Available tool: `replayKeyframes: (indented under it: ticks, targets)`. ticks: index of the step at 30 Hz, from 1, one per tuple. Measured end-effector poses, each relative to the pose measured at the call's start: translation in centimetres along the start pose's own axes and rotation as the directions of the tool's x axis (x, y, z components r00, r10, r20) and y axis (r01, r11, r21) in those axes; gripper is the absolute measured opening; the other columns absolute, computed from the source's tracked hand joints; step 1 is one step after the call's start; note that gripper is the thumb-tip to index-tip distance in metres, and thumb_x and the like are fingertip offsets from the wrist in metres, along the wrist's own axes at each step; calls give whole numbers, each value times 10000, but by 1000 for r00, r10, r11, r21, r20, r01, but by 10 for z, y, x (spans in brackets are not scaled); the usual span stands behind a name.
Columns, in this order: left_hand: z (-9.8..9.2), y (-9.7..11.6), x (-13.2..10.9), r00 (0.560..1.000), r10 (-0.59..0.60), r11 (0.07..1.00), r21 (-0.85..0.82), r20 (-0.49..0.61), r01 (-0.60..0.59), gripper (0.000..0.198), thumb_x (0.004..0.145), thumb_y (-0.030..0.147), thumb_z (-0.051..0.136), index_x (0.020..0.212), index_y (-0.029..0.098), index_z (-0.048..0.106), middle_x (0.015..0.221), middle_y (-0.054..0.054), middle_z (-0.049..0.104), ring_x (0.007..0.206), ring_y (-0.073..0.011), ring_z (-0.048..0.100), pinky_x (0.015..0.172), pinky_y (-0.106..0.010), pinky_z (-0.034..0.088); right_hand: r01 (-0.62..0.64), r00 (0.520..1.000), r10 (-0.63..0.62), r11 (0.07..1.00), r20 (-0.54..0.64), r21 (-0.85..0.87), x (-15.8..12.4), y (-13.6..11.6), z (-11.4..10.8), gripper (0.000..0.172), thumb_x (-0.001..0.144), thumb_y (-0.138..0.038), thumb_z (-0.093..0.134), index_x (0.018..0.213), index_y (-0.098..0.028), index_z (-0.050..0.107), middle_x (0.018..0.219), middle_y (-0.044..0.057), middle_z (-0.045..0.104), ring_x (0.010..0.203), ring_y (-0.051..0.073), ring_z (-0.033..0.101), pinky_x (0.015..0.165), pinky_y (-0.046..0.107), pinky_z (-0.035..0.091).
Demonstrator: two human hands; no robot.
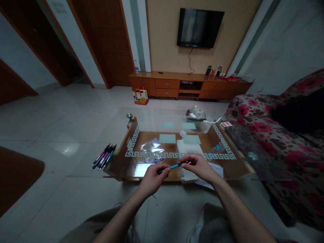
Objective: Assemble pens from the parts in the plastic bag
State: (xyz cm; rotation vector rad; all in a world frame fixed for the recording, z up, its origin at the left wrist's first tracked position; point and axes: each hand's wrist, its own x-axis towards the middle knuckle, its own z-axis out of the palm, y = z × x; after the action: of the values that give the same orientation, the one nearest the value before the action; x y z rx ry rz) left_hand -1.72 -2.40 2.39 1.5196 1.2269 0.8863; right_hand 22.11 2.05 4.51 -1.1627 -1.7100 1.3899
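Note:
Both my hands hold one blue pen [174, 166] level above the near edge of the glass coffee table [118, 135]. My left hand [153, 177] is closed round its dark left end. My right hand [198, 165] pinches its right end. Under the hands lie white paper sheets [189, 148] and a clear plastic bag [152, 148]. A bundle of several red, blue and black pens [103, 157] lies on the glass at the table's left side.
Pale sticky notes [167, 138] lie on the table. A crumpled bag [195, 113] sits at its far edge. A floral sofa [278, 135] stands at the right, a wooden TV cabinet [187, 84] with a gift bag [140, 95] at the back.

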Motion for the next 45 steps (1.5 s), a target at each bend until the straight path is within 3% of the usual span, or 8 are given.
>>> replayKeyframes:
  ticks: [5, 10, 14, 17, 20, 25, 30, 45]
  targets:
    - [-2, 2, 0, 999, -17, 1000, -13, 28, 17, 345, 891, 458, 569, 933, 158, 733, 770, -45, 699, 728, -186, 622, 659, -254, 456, -11, 1000, 11, 1000, 10, 27, 0, 1, 3, 271, 777, -348, 743, 987, -182, 706, 965, 65, 739, 870, 203, 675, 789, 331, 514]
    - [0, 0, 2, 1000, -25, 999, -39, -8, 25, 329, 887, 449, 573, 916, 159, 726, 763, -48, 689, 720, -180, 617, 648, -249, 458, 25, 1000, -26, 993, 3, 113, 1, 1, 0, 537, 774, -307, 742, 1262, -222, 537, 1016, 55, 726, 903, 185, 672, 849, 341, 514]
    - [1, -3, 4, 995, -57, 995, -86, -82, 50, 335, 874, 453, 582, 891, 144, 712, 737, -48, 668, 660, -165, 599, 597, -237, 446, 16, 985, -43, 987, -165, -161, 3, 18, -17, 466, 743, -246, 730, 1169, -206, 547, 1098, 70, 665, 757, 143, 633, 755, 314, 521]
    - [-1, -4, 4, 991, -71, 993, -101, -117, 60, 339, 865, 459, 593, 863, 139, 705, 710, -39, 648, 619, -150, 578, 569, -228, 432, -102, 974, -15, 863, -227, -495, 4, 38, -29, 282, 755, -168, 660, 1033, -187, 617, 1048, 63, 648, 773, 155, 617, 784, 321, 497]
    - [-1, -5, 4, 990, -64, 994, -91, -126, 52, 335, 864, 456, 594, 846, 139, 701, 712, -38, 644, 635, -152, 578, 574, -226, 436, -125, 981, -13, 718, -193, -685, 2, 50, -32, 275, 762, -124, 628, 1029, -188, 652, 1072, 75, 625, 928, 194, 612, 879, 325, 460]
    - [-1, -5, 4, 989, -77, 994, -87, -124, 66, 327, 864, 445, 594, 844, 138, 703, 721, -45, 643, 678, -165, 587, 574, -221, 441, -96, 994, 104, 602, -42, -793, -4, 56, -29, 469, 797, -134, 613, 1259, -218, 605, 1249, 110, 562, 1145, 239, 556, 1001, 344, 390]
    - [-1, -9, 5, 990, -77, 994, -87, -120, 67, 322, 872, 441, 583, 859, 142, 702, 720, -37, 637, 660, -156, 577, 562, -217, 435, -165, 975, 213, 500, -64, -850, -7, 55, -29, 511, 822, -177, 612, 1330, -225, 576, 1266, 138, 559, 1132, 266, 566, 1009, 365, 382]
    - [-1, -7, 6, 989, -98, 993, -75, -114, 90, 325, 855, 448, 596, 875, 141, 700, 732, -41, 640, 674, -165, 592, 584, -231, 460, -162, 969, 244, 525, -34, -836, -7, 46, -23, 457, 847, -163, 559, 1302, -174, 607, 1274, 143, 600, 1204, 258, 545, 1051, 347, 362]
